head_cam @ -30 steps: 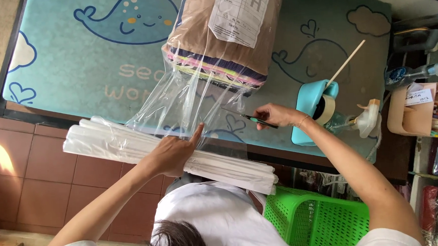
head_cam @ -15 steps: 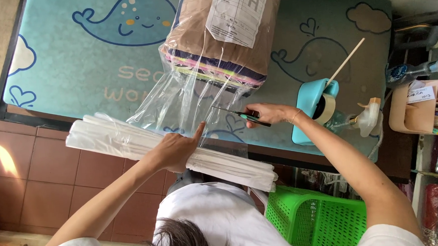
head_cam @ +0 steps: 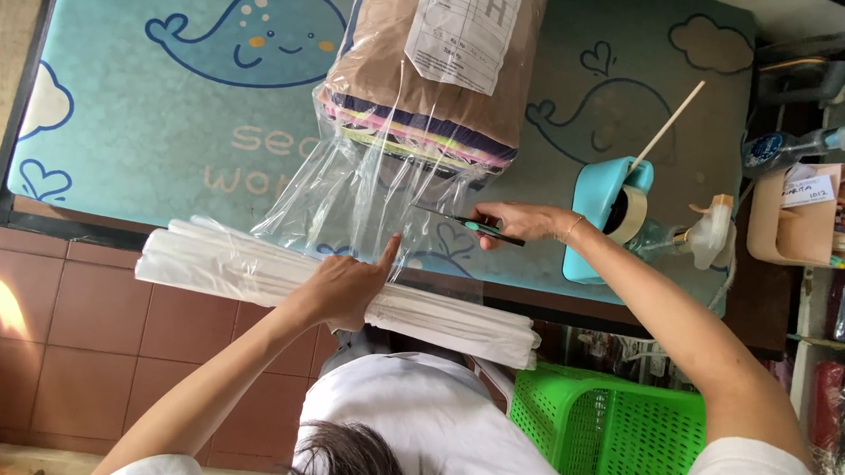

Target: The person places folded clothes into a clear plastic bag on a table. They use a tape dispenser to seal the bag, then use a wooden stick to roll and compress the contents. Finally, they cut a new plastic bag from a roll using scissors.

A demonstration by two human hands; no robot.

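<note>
A clear plastic bag (head_cam: pixel 362 188) lies on the whale-patterned mat (head_cam: pixel 147 136). It holds a brown-wrapped stack of coloured sheets (head_cam: pixel 434 83) with a white label on top. My right hand (head_cam: pixel 518 223) is shut on a pair of dark scissors with green handles (head_cam: pixel 465 226), blades at the bag's loose open end. My left hand (head_cam: pixel 348 288) rests on a long bundle of white folded bags (head_cam: pixel 251 271) at the table's near edge, its index finger stretched onto the clear plastic.
A blue tape dispenser with a tape roll (head_cam: pixel 609 213) and a thin wooden stick (head_cam: pixel 667 123) lie right of my right hand. A green basket (head_cam: pixel 606 430) stands below the table. A spray bottle (head_cam: pixel 803 145) and a cardboard organiser (head_cam: pixel 797 218) are at far right.
My right hand has moved left with the scissors along the bag's open end. My left hand has stayed on the white bundle, its finger now reaching onto the plastic.
</note>
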